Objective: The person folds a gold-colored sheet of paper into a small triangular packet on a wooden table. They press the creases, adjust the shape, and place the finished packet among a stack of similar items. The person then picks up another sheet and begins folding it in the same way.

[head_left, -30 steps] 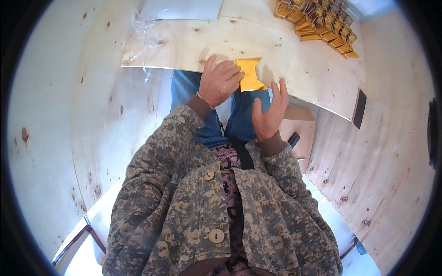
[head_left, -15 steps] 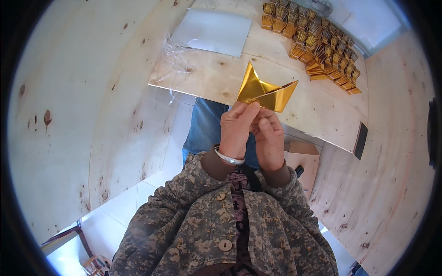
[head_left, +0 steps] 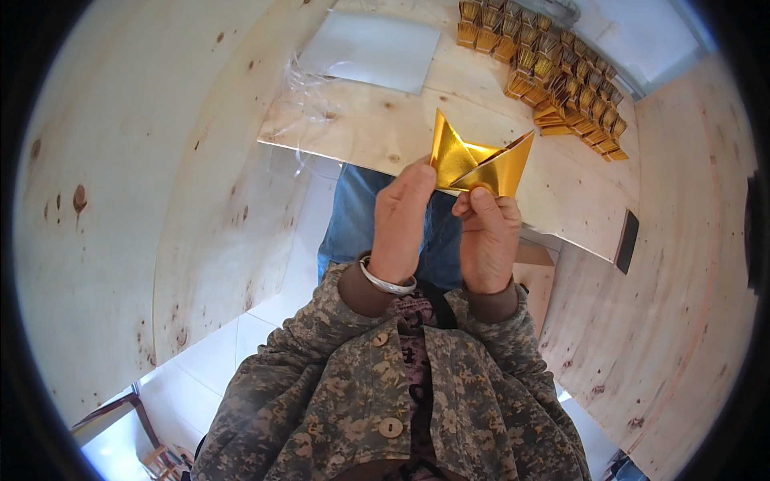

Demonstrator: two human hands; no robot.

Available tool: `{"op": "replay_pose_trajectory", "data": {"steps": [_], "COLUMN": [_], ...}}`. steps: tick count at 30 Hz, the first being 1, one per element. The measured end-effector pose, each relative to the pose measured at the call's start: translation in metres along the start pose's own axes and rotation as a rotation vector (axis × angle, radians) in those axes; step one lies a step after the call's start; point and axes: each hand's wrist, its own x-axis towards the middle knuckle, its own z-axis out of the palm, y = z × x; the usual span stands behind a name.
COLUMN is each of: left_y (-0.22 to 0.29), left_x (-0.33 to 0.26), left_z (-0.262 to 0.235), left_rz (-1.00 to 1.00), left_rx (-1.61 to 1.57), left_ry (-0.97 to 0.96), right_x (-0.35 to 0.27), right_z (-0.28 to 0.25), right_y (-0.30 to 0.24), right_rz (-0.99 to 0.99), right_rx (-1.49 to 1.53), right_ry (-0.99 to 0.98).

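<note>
A piece of folded gold foil paper [head_left: 480, 164] is held up in front of me over the near edge of the wooden table. Two pointed corners stick up from it, and its front flaps cross in the middle. At its left side, my left hand [head_left: 403, 212] is closed with the fingertips on the paper's edge. Lower right, my right hand [head_left: 491, 232] pinches the bottom edge between thumb and fingers. What the fingers do behind the paper is hidden.
On the table [head_left: 361, 128], several rows of bundled gold folded papers [head_left: 561, 84] stand at the back right. A pale flat sheet [head_left: 370, 52] lies at the back left, beside clear plastic strands [head_left: 305, 100]. A cardboard box [head_left: 536, 276] sits below on the right. Wooden panels [head_left: 208, 160] flank both sides.
The folded gold paper has shifted to the right. My hands have moved apart: the left has gone to the paper's left side, the right further right along the bottom edge.
</note>
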Motion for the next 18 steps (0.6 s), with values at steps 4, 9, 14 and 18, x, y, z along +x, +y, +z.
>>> {"op": "replay_pose_trajectory", "data": {"steps": [4,9,14,18], "left_y": [0.015,0.019,0.019,0.018], "left_x": [0.008,0.012,0.006,0.007], "left_z": [-0.014,-0.023,-0.013,-0.011], "left_rz": [-0.110,-0.191,-0.135,-0.159], "left_rx": [0.170,0.265,0.227,0.252], "left_ry": [-0.035,-0.009,-0.020,-0.012], "right_x": [0.001,0.003,-0.002,-0.002], "right_z": [-0.003,-0.002,0.004,0.005], "right_y": [-0.006,-0.010,-0.005,-0.003], "right_rz": [0.002,-0.009,0.058,0.103], "right_rx": [-0.043,-0.134,-0.149,-0.200], "right_ry": [-0.021,-0.040,-0.070,-0.070]}}
